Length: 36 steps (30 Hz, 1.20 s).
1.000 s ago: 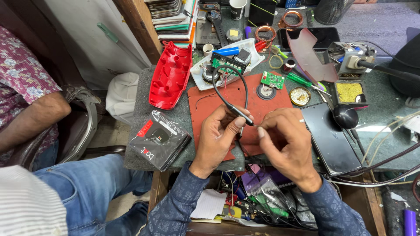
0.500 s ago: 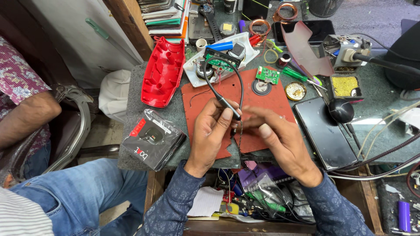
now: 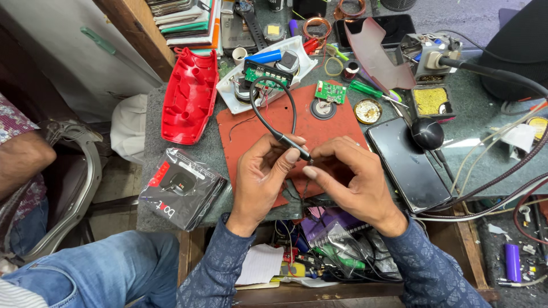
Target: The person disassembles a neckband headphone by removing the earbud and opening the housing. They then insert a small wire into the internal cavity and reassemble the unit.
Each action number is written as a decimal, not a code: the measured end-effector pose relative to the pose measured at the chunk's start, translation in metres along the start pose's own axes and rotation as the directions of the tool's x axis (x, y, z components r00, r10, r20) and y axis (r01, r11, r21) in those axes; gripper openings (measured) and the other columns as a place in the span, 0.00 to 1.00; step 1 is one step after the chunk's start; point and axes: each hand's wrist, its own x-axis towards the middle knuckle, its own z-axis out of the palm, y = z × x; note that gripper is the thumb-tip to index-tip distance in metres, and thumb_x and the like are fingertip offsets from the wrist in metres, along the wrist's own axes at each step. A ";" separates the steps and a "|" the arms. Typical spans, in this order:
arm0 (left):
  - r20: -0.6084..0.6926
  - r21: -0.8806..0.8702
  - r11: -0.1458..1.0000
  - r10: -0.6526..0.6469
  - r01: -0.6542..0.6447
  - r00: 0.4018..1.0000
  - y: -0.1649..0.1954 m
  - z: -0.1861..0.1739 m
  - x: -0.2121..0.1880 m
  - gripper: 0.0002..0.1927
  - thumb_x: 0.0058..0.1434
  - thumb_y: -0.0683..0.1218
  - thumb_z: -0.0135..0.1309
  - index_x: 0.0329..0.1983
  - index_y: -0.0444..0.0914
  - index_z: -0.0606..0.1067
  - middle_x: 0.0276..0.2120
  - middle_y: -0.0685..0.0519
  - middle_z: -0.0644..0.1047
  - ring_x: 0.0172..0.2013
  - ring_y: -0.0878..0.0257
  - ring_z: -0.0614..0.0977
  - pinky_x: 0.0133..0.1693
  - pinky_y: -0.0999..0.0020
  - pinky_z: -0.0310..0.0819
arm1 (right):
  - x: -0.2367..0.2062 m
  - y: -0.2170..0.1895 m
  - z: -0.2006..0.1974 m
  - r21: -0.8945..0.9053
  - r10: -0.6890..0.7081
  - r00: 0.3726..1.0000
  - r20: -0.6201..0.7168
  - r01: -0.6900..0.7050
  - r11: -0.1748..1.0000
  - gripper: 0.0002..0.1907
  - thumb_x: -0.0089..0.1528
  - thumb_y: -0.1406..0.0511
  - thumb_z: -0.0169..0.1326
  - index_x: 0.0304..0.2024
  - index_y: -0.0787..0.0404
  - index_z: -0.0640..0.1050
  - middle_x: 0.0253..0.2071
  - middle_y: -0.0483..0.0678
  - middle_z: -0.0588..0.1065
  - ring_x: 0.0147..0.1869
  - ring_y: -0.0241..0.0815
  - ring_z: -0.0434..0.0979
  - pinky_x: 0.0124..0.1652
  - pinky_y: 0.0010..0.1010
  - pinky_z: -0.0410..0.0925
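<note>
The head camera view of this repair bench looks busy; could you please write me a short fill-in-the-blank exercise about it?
1. The left hand pinches a thin black ____ that loops up to the white housing.
2. The mat under both hands is ____ in colour.
3. The right hand lies just left of a dark ____ lying flat.
4. The empty shell by the mat is ____.

Missing words: cable; red; phone; red
</note>
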 end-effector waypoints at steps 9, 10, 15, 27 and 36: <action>-0.017 -0.004 1.000 -0.014 0.014 1.000 -0.006 -0.003 0.000 0.10 0.72 0.44 0.55 0.52 0.34 0.76 0.43 0.55 0.80 0.45 0.70 0.81 0.48 0.73 0.76 | 0.001 -0.001 0.000 -0.011 -0.021 1.000 0.006 0.021 1.000 0.04 0.61 0.69 0.60 0.37 0.65 0.78 0.32 0.46 0.76 0.35 0.39 0.75 0.36 0.29 0.66; -0.015 -0.013 1.000 -0.016 0.016 1.000 -0.006 -0.003 0.000 0.10 0.72 0.44 0.55 0.52 0.34 0.76 0.44 0.55 0.80 0.45 0.70 0.81 0.48 0.73 0.76 | 0.001 -0.001 -0.001 -0.013 -0.029 1.000 0.010 0.030 0.999 0.04 0.62 0.69 0.60 0.36 0.64 0.78 0.32 0.46 0.76 0.35 0.39 0.75 0.37 0.29 0.66; -0.006 -0.002 1.000 -0.019 0.019 1.000 -0.006 -0.003 0.001 0.11 0.72 0.45 0.54 0.52 0.34 0.76 0.42 0.56 0.80 0.44 0.70 0.81 0.48 0.73 0.76 | 0.002 -0.004 -0.002 -0.043 -0.050 0.999 0.022 0.051 0.998 0.03 0.61 0.69 0.58 0.34 0.64 0.77 0.30 0.46 0.75 0.35 0.40 0.73 0.37 0.31 0.65; 0.033 0.006 1.000 -0.006 0.006 0.999 -0.002 -0.003 0.001 0.09 0.71 0.44 0.54 0.48 0.34 0.76 0.41 0.55 0.80 0.43 0.70 0.81 0.48 0.73 0.76 | 0.005 -0.005 0.001 -0.069 -0.101 0.995 0.009 0.101 0.992 0.02 0.57 0.71 0.57 0.34 0.63 0.77 0.29 0.45 0.74 0.33 0.40 0.71 0.36 0.31 0.64; 0.048 0.056 0.998 -0.045 0.042 0.998 0.009 0.000 0.002 0.08 0.73 0.45 0.50 0.46 0.35 0.74 0.36 0.58 0.77 0.37 0.73 0.77 0.40 0.76 0.73 | 0.028 -0.008 0.003 0.080 0.141 0.962 -0.235 -0.125 0.989 0.07 0.66 0.69 0.53 0.45 0.64 0.79 0.38 0.47 0.77 0.40 0.36 0.73 0.39 0.25 0.66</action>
